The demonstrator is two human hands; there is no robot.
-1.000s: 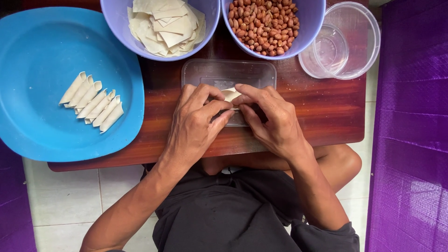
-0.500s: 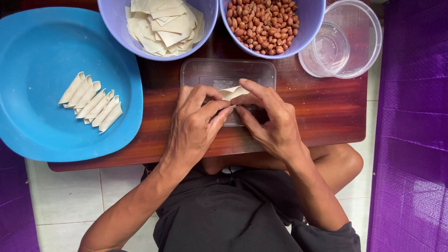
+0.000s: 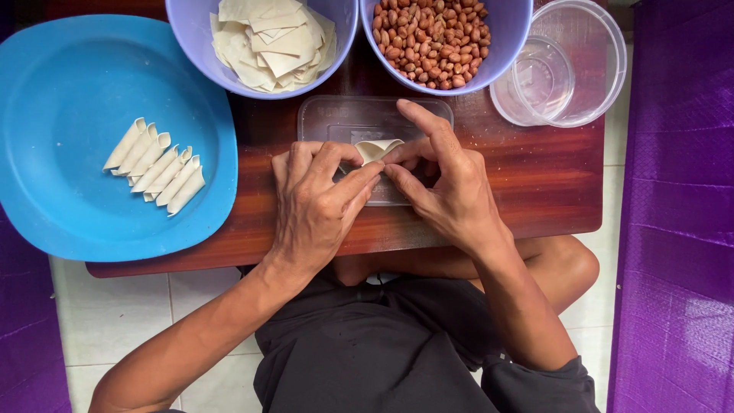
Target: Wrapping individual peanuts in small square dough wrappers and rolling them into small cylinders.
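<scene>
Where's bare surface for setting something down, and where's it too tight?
Free: the right strip of the wooden table, below the clear tubs; most of the blue tray around the folded wrappers. Crowded: the top edge, with the wrapper bowl and peanut bowl side by side, and the centre, where left hand and right hand pinch a wrapper over the clear lid.

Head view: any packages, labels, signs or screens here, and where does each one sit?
No signs, screens or printed labels show.
Clear plastic tub: round, far right of the table, a smaller clear cup inside.
Clear plastic lid: rectangular, flat under both hands, embossed marks too faint to make out.
</scene>
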